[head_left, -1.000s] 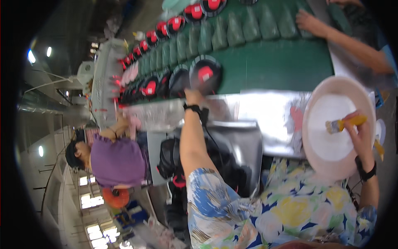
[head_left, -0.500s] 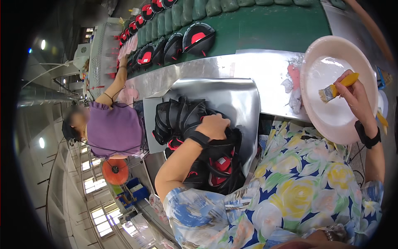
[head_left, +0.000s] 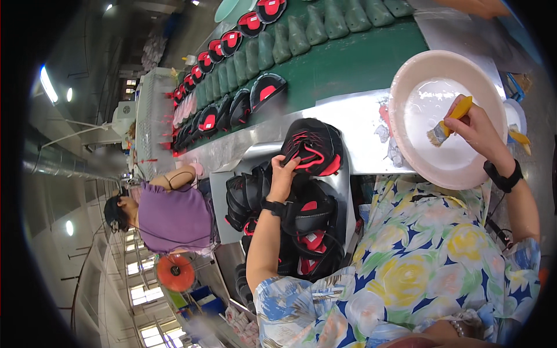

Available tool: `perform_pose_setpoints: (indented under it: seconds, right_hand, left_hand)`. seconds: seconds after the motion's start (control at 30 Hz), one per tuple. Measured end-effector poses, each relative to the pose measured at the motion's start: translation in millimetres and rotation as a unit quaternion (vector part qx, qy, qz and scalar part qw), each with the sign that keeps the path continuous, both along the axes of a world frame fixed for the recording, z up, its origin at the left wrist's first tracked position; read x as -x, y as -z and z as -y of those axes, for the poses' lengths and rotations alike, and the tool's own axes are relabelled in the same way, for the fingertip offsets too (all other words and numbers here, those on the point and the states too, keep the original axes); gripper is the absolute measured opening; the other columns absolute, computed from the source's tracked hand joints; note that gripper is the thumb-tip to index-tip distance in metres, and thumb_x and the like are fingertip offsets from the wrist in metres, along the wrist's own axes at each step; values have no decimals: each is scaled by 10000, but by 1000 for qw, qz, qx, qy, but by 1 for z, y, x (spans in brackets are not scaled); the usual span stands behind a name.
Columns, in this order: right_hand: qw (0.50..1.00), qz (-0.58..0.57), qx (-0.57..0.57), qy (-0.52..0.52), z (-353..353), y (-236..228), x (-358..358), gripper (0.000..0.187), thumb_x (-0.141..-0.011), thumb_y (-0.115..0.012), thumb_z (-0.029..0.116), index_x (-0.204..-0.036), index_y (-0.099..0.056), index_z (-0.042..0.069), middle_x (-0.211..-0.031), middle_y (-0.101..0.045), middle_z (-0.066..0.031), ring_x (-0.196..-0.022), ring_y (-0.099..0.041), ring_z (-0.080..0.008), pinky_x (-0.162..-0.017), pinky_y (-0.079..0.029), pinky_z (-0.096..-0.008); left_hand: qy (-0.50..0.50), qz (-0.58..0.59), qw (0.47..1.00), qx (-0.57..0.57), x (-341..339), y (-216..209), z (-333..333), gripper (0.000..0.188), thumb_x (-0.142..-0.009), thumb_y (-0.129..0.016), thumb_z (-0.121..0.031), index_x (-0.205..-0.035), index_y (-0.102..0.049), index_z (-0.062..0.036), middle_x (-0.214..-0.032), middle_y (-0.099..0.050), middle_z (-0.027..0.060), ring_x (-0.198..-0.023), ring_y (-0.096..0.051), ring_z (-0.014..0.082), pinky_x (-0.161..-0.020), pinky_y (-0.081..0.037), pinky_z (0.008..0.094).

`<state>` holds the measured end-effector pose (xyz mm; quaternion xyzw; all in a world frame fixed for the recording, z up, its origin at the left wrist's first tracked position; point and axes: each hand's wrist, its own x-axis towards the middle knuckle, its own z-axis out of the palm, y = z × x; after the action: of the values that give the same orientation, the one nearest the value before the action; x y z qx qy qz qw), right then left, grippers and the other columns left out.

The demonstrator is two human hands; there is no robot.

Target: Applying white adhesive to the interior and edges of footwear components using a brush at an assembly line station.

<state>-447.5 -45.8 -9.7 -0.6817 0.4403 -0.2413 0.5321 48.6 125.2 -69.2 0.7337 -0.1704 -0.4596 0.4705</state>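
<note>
Between its thumb and fingers my left hand [head_left: 282, 177] grips the edge of a black shoe upper [head_left: 313, 145] with red lining. That piece is lifted above a metal bin [head_left: 219, 194] heaped with more black uppers [head_left: 246, 200]. My right hand [head_left: 478, 132] is closed round the yellow handle of a paintbrush [head_left: 455, 119]. Its pale bristles hang over a wide, pinkish-white basin [head_left: 406, 145] that contains white liquid. Whether the bristle tips touch the liquid I cannot tell.
Beyond the metal ledge [head_left: 360, 116] runs a green conveyor belt [head_left: 336, 64], carrying rows of black-and-red uppers [head_left: 268, 93] and green shoe lasts [head_left: 316, 29]. A co-worker in a purple top [head_left: 177, 217] is at the left. Another yellow-handled brush [head_left: 519, 138] lies right of the basin.
My left hand has taken a black upper from the pile and raised it toward the ledge. The brush stays in my right hand over the basin. The co-worker's arm has drawn back from the belt.
</note>
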Motion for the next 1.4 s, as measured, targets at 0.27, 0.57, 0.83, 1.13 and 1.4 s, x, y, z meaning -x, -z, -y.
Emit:
perform_pose_setpoints:
  seconds: [0.27,0.57,0.83,1.13,1.4]
  right_hand:
    - [992,-80,88,28,36,39,-29,262,-894,-703,204,-896,-655,-53,-732,-673,-129,-658,-641,-186,-611,-495,-315]
    - [910,-256,171,-279,5,24,-34,321,-845,-693,147,-1092,-594,-32,-907,-684,-251,-866,-675,-416,-777,-520,-493]
    - [982,-132,133,-37,44,-28,21,143,-874,-700,117,-950,-608,39,-887,-656,-125,-811,-636,-269,-740,-497,-359]
    - [936,125,313,-101,59,-89,-6,172,-919,-671,170,-971,-593,26,-827,-666,-102,-755,-648,-246,-696,-495,-330]
    - [932,28,357,52,54,-76,9,268,-888,-711,243,-899,-589,5,-734,-651,-124,-600,-618,-252,-566,-470,-344]
  left_hand:
    - [586,571,571,60,53,-52,54,540,-665,-778,-10,-1179,-663,-131,-1298,-598,119,-1273,-514,338,-1044,-424,450]
    - [309,596,720,176,-4,-109,72,407,-934,-520,-61,-1342,-531,-75,-1307,-596,102,-1189,-588,300,-1010,-477,382]
    - [191,96,945,249,1,-94,93,429,-986,-555,-201,-1389,-500,-63,-1270,-614,91,-1117,-627,220,-988,-508,348]
    - [201,-191,954,112,133,-91,176,478,-1070,-427,-364,-1444,-442,-66,-1343,-583,101,-1206,-579,216,-1049,-481,378]
    - [173,-31,939,296,170,-77,173,476,-1073,-421,-355,-1455,-428,-72,-1365,-568,106,-1226,-566,219,-1064,-468,384]
